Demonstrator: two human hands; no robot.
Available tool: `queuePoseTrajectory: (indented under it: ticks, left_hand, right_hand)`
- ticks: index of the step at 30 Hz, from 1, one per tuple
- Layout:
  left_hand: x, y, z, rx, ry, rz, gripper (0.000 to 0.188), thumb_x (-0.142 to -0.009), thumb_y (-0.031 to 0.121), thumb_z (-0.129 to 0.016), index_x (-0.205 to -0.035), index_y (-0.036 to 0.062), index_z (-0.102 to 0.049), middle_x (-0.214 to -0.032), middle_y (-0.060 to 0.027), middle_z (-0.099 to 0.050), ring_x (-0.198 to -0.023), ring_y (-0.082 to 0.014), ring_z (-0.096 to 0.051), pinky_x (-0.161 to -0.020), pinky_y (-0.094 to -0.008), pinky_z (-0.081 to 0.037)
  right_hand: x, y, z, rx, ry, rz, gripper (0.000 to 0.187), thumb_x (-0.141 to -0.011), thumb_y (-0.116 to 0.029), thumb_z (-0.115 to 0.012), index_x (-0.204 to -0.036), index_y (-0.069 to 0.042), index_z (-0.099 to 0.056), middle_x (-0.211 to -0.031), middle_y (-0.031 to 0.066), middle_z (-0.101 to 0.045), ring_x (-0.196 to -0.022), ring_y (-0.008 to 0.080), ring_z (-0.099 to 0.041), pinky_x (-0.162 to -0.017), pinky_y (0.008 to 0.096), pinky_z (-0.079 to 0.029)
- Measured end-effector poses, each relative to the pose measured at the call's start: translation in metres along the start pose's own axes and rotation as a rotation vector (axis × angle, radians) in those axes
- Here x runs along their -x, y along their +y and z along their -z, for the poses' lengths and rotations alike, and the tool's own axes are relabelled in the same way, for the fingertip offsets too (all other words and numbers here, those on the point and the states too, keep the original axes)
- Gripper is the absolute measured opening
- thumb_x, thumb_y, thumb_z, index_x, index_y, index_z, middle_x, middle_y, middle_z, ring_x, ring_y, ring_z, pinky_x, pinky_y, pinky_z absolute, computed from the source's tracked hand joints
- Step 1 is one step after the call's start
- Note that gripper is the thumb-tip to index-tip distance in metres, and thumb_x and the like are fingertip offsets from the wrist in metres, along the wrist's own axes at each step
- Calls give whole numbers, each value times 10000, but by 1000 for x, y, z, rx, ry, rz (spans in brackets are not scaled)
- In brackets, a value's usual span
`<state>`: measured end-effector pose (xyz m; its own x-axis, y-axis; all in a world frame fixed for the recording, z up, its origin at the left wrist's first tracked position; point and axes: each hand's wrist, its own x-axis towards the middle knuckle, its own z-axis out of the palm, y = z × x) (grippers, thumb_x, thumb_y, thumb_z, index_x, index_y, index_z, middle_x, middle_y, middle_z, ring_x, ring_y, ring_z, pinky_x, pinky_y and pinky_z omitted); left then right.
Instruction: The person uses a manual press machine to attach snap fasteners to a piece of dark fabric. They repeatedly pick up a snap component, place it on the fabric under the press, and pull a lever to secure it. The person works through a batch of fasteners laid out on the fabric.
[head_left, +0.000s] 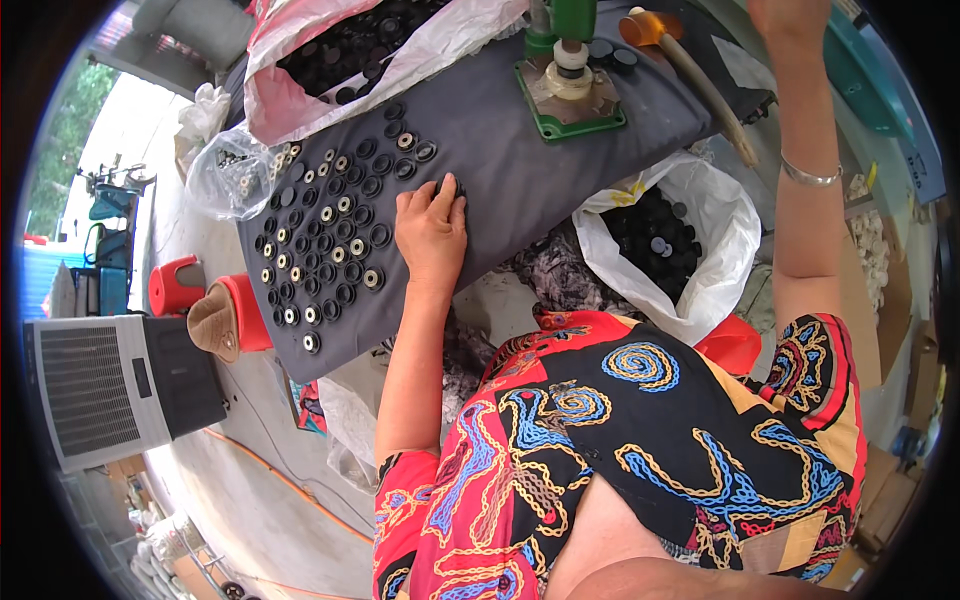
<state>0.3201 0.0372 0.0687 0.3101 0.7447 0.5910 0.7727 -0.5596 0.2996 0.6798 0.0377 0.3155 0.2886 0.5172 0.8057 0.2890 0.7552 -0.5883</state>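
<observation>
My left hand (432, 232) rests on the grey cloth-covered table (480, 240), its fingers bent and drawn together. A dark bit shows at the fingertips, too hidden to name. Just left of it lie many small black rings (372, 187), some with pale metal washers (327, 214) set in them. My right arm reaches up at the far right. Only part of my right hand (790, 18) shows at the upper edge, and its fingers are out of the picture. Between the hands stands a green press (572, 100) on a square base, several black discs (612, 52) beside it.
Behind the rings lies a large white-and-pink sack (290, 110) of black parts. A clear bag (230, 180) of small parts sits at the table's left edge. A mallet (690, 75) lies right of the press. Below the table's right side stands a white sack (720, 260) of black caps.
</observation>
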Motion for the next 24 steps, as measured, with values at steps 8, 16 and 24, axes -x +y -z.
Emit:
queuePoseTrajectory:
  ticks: [8,16,24]
  left_hand:
    - [-3,0,-4,-179,-17,-123,324,-755,118,-767,-1073,92,-712,-949,-73,-664,-844,-273,-597,-710,-384,-516]
    - [-6,-10,-10,40,65,-86,376,-737,47,-760,-1108,77,-705,-955,-89,-675,-826,-268,-615,-727,-366,-522]
    - [-98,75,-53,407,44,2,595,-718,102,-789,-1271,42,-579,-944,-130,-680,-810,-267,-648,-737,-372,-538]
  right_hand:
    - [5,-1,-2,5,0,59,256,-956,-180,-447,-757,-38,-525,-595,80,-521,-514,180,-548,-533,309,-480]
    - [0,2,-6,-35,31,-15,272,-929,-173,-473,-720,-18,-555,-582,84,-538,-497,181,-559,-502,295,-466]
    - [-14,6,-7,-73,-14,15,274,-927,-162,-469,-725,-3,-565,-606,91,-551,-496,182,-562,-505,304,-479]
